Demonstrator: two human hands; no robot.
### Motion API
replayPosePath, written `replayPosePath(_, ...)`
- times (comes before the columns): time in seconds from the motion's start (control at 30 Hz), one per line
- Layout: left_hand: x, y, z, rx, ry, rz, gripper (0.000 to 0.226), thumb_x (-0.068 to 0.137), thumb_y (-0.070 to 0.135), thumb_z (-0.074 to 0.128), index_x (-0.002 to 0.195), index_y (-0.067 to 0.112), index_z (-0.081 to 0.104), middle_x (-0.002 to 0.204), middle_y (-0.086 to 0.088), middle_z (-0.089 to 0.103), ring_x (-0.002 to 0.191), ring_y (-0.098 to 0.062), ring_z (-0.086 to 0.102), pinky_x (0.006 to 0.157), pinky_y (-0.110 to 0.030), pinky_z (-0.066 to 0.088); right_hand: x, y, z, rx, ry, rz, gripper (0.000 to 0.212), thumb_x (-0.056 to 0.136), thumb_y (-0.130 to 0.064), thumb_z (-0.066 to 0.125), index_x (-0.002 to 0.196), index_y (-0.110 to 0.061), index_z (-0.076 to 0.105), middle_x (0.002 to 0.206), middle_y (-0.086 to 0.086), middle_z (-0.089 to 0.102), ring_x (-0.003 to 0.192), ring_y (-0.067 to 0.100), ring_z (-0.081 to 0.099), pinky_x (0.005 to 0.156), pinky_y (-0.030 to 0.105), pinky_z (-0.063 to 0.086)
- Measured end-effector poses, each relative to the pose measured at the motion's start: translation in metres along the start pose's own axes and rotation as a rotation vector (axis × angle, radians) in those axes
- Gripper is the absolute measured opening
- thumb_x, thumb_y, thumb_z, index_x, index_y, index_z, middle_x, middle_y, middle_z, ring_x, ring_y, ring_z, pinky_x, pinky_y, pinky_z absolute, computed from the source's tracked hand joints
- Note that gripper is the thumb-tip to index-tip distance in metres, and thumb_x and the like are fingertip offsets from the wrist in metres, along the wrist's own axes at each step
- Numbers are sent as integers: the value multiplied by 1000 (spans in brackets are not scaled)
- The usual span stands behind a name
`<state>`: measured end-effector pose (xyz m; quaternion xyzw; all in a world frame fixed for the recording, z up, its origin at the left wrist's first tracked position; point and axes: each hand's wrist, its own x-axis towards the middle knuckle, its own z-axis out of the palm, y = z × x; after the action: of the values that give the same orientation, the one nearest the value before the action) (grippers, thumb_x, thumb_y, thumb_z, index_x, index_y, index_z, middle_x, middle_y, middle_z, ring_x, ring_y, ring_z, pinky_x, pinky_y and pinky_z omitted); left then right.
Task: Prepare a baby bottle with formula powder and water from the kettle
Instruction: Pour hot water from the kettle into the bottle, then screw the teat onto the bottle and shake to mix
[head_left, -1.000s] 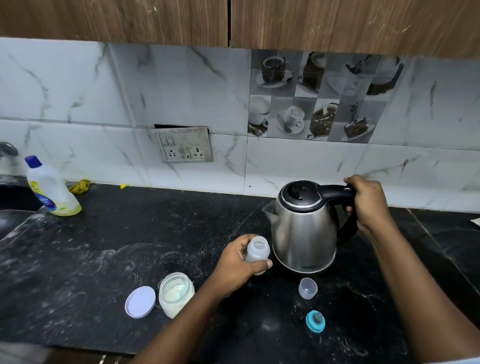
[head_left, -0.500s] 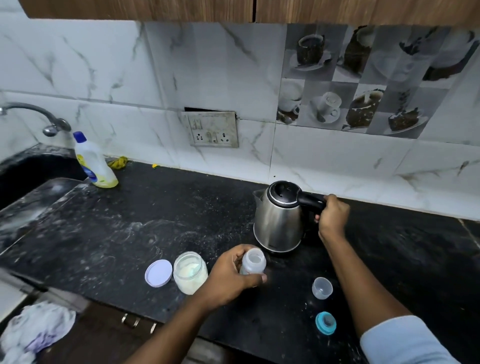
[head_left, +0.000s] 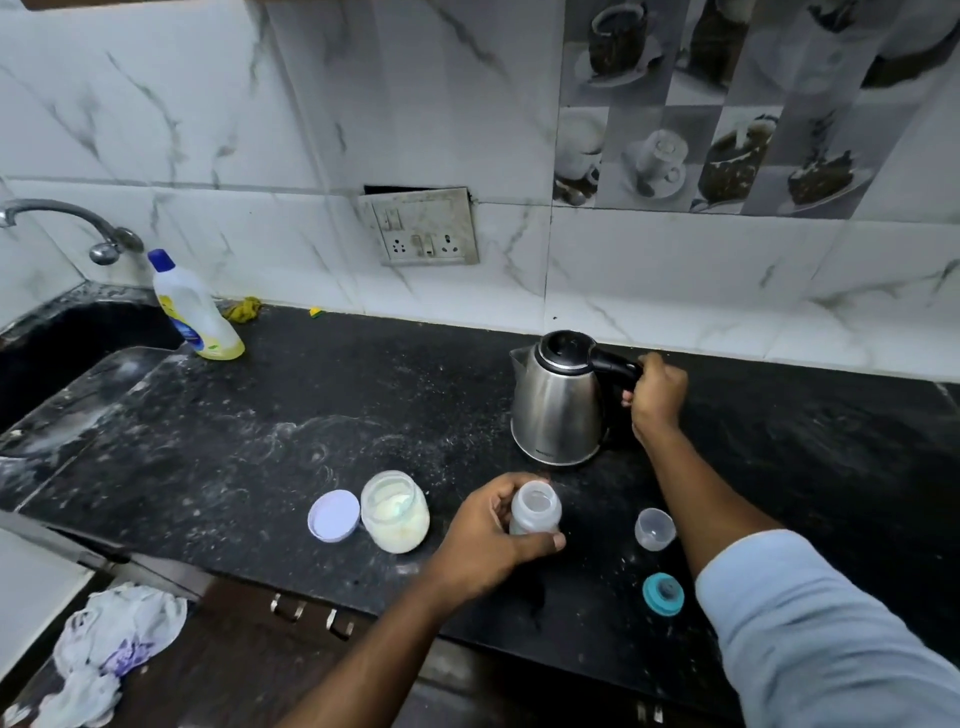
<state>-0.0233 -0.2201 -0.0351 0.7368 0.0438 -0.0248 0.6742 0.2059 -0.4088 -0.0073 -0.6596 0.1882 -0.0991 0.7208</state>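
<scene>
Now | left hand (head_left: 485, 543) grips 1 bottle (head_left: 536, 514) | right hand (head_left: 658, 400) grips 1 kettle (head_left: 558, 410)

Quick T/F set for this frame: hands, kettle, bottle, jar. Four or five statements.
1. The left hand holds the baby bottle, which has no top on. True.
2. The kettle is tipped over the bottle, pouring. False: it is upright beyond the bottle, and the right hand grips its handle.
3. The formula jar is closed. False: its lid lies on the counter beside it.
4. The teal ring lies on the counter, off the bottle. True.
</scene>
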Motion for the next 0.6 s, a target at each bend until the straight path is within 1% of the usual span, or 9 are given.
replayPosePath(0.07, 0, -3, 1, -10, -1, -5, 55, 72, 4, 96, 121, 15, 71, 105, 7, 79, 101, -10, 71, 101, -51, 58, -3, -7, 0, -7, -74, -37, 26, 101, -13, 56, 77, -7, 62, 72, 10, 52, 57, 17, 53, 53, 30, 44)
replayPosePath(0.13, -2, -7, 6, -11, -15, -3, 55, 72, 4, 96, 120, 17, 72, 105, 8, 78, 100, -8, 71, 100, -46, 58, -9, -10, -12, -110, -113, -137, 22, 105, -18, 55, 89, -8, 65, 85, 7, 61, 79, 18, 58, 76, 33, 47)
replayPosePath(0.2, -3, -14, 13, -8, -33, 6, 56, 70, 9, 96, 118, 19, 72, 105, 10, 78, 100, -6, 71, 98, -39, 58, -24, -7, -39, -275, -34, -268, 15, 105, -24, 58, 103, -12, 66, 92, 0, 66, 88, 21, 63, 90, 38, 48)
replayPosePath(0.27, -3, -19, 17, -16, -41, 6, 57, 67, 15, 97, 118, 21, 72, 105, 10, 79, 99, -5, 71, 96, -35, 59, -51, 3, -73, -372, 26, -384, 11, 99, -22, 64, 110, -18, 64, 92, -6, 67, 86, 14, 66, 89, 37, 52)
replayPosePath(0.33, 0, -23, 21, -20, -48, 4, 57, 65, 21, 98, 116, 26, 74, 104, 9, 80, 98, -5, 72, 93, -32, 59, -84, 20, -107, -471, -31, -404, 11, 95, -19, 68, 105, -22, 62, 89, -7, 66, 78, 4, 63, 79, 33, 55)
replayPosePath(0.4, 0, -29, 26, -10, -39, -1, 53, 63, 27, 98, 111, 35, 75, 103, 9, 81, 97, -5, 74, 90, -27, 60, -116, 44, -139, -661, -96, -342, 10, 93, -18, 69, 96, -22, 60, 88, -5, 65, 81, 14, 63, 80, 42, 55)
replayPosePath(0.43, 0, -34, 29, -1, -31, -7, 52, 63, 28, 97, 110, 38, 75, 103, 9, 81, 96, -5, 74, 87, -24, 59, -131, 56, -154, -777, -109, -305, 10, 92, -20, 69, 94, -23, 60, 90, -5, 65, 87, 20, 63, 84, 45, 53)
replayPosePath(0.5, 1, -45, 34, 18, -12, -28, 52, 65, 27, 97, 110, 37, 74, 103, 8, 81, 95, -5, 75, 86, -23, 59, -155, 75, -174, -986, -134, -220, 17, 92, -30, 71, 105, -23, 62, 103, -5, 64, 104, 26, 61, 93, 47, 47)
replayPosePath(0.6, 4, -63, 41, 38, 11, -70, 53, 66, 21, 97, 112, 28, 72, 103, 6, 80, 95, -10, 74, 92, -40, 62, -173, 92, -187, -1114, -232, -142, 48, 91, -46, 72, 131, -24, 57, 129, -1, 60, 125, 30, 51, 102, 49, 38)
